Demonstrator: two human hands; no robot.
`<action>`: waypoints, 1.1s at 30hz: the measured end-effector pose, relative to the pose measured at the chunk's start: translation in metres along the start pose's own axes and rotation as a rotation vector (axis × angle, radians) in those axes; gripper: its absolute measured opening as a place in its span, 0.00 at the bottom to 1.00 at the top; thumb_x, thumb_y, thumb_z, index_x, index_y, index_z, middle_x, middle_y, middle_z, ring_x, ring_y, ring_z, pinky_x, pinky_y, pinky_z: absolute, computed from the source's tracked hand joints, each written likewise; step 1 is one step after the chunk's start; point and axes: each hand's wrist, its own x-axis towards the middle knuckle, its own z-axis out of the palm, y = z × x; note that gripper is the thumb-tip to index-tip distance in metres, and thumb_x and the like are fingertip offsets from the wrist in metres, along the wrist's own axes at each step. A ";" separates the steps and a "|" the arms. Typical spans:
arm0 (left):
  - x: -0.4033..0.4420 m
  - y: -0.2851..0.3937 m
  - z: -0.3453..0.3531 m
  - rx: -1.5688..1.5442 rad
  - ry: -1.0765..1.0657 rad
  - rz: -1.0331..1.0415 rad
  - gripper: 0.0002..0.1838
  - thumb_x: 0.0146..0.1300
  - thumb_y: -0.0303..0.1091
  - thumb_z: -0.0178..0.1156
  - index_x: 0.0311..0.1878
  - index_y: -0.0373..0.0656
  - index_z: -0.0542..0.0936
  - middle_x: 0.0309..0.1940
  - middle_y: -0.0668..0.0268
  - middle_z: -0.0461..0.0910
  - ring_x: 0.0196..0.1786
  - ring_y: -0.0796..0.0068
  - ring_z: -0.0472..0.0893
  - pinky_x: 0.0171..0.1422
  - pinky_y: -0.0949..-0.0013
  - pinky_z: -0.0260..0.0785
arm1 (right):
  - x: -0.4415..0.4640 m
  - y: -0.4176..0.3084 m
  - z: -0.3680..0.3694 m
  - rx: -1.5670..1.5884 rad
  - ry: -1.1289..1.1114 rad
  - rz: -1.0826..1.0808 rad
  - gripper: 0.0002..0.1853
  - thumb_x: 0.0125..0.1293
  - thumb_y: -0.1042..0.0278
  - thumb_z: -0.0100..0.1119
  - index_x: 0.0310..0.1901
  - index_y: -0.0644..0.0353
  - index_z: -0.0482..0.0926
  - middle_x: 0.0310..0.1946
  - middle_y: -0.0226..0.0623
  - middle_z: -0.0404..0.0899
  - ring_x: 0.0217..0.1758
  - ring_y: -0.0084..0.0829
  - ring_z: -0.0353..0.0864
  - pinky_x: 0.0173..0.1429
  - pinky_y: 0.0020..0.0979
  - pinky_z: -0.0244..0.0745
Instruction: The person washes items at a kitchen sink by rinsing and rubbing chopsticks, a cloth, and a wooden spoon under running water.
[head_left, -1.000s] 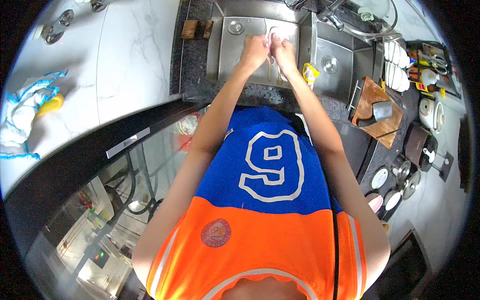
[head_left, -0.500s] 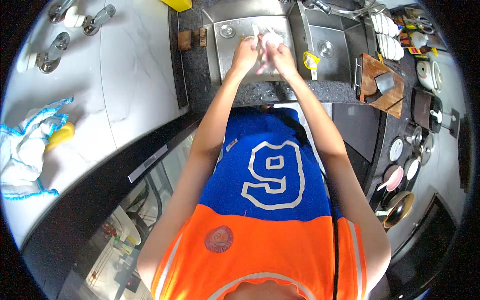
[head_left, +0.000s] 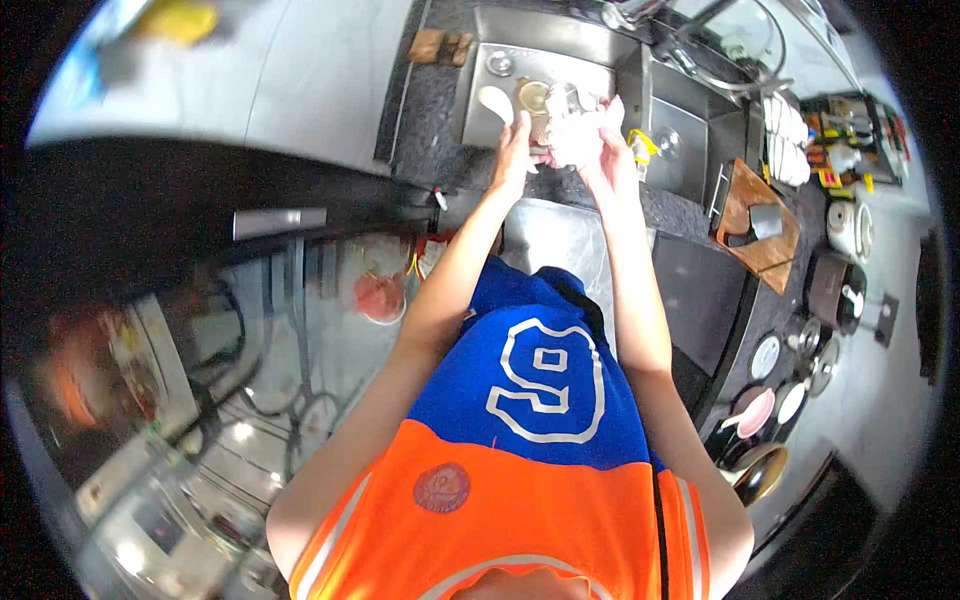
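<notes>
Over the near edge of the left sink basin (head_left: 485, 128), my left hand (head_left: 512, 158) is closed around a white utensil with a rounded end (head_left: 495, 103), which points up and left. Facing it, my right hand (head_left: 612, 165) grips a pale, overexposed bundle (head_left: 572, 138) that lies between both hands; its exact shape and material cannot be made out. Fingertips of my left hand come near or touch its left side. Behind the hands, a round yellowish item (head_left: 533, 97) is in the basin, partly covered.
A yellow and white item (head_left: 641, 148) hangs on the divider by the right basin (head_left: 690, 150). Farther right are a wooden board (head_left: 748, 190) with a cleaver (head_left: 766, 220), white dishes (head_left: 787, 130) and a pink pan (head_left: 757, 410). Wooden blocks (head_left: 438, 47) lie left of the sink.
My hands have drawn back toward the sink's near edge and moved farther apart. The white utensil and the round yellowish item now show more clearly. The head view has turned and shifted.
</notes>
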 end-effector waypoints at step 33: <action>-0.587 0.068 -0.366 -0.223 1.021 0.499 0.16 0.53 0.24 0.57 0.46 0.40 0.67 0.33 0.69 0.71 0.34 0.82 0.73 0.38 0.77 0.68 | -0.340 0.477 0.184 -1.379 -1.305 0.912 0.12 0.59 0.68 0.58 0.42 0.65 0.76 0.35 0.30 0.77 0.39 0.20 0.73 0.45 0.23 0.68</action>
